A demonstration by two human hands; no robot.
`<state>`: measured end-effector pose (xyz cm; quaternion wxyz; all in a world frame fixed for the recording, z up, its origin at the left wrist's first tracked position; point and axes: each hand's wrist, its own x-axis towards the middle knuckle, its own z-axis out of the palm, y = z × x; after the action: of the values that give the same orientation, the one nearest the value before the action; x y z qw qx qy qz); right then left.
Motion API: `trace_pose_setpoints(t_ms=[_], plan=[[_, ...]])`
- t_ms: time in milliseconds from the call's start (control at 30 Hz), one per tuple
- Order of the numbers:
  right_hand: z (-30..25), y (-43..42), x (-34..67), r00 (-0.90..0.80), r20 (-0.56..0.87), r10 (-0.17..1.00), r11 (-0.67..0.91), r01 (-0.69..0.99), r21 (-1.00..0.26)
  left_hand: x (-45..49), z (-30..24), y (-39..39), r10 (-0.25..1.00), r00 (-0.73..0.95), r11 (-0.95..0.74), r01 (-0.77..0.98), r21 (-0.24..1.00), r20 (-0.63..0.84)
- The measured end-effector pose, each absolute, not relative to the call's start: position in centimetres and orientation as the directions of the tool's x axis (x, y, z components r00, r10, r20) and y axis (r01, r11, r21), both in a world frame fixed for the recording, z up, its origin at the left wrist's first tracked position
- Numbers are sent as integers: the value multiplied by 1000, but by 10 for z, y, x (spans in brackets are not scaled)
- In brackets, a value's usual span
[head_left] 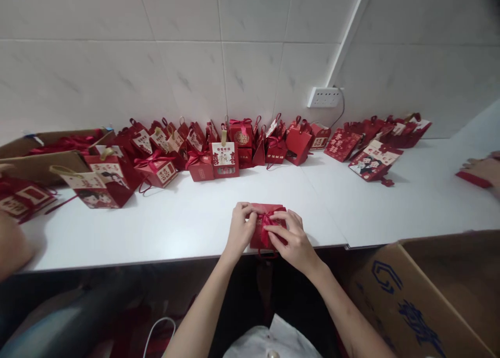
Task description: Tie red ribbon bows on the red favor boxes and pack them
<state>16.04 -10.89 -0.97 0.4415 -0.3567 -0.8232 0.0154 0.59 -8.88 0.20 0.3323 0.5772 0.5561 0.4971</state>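
Note:
A small red gift box (pixel 255 239) sits at the front edge of the white table, directly before me. A glossy red ribbon (pixel 266 221) is tied in a bow on its top. My left hand (pixel 242 224) pinches the bow's left side between thumb and fingers. From the right, my right hand (pixel 291 237) grips the ribbon, fingers bent over the bow and the box's right part. The fingers cover some of the knot and the box top. Ribbon ends hang at the box's near side.
Several red gift boxes (pixel 225 160) line the white table (pixel 187 217) near the tiled wall. An open cardboard carton (pixel 422 306) stands at lower right. Other people's hands show at the left edge and at the right, where a hand (pixel 482 169) touches something red. A power strip (pixel 324 97) is on the wall.

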Motion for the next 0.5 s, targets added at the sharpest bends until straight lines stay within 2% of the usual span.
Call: trace_pose_setpoints(t_ms=[200,500], plan=[[-11,-113,154,-338,746,574,739,606,-294,3,2,-86,969,-47,-201,420,885,242],[-17,-120,149,-304,752,584,715,631,-300,0,-4,-79,978,6,-197,360,912,209]])
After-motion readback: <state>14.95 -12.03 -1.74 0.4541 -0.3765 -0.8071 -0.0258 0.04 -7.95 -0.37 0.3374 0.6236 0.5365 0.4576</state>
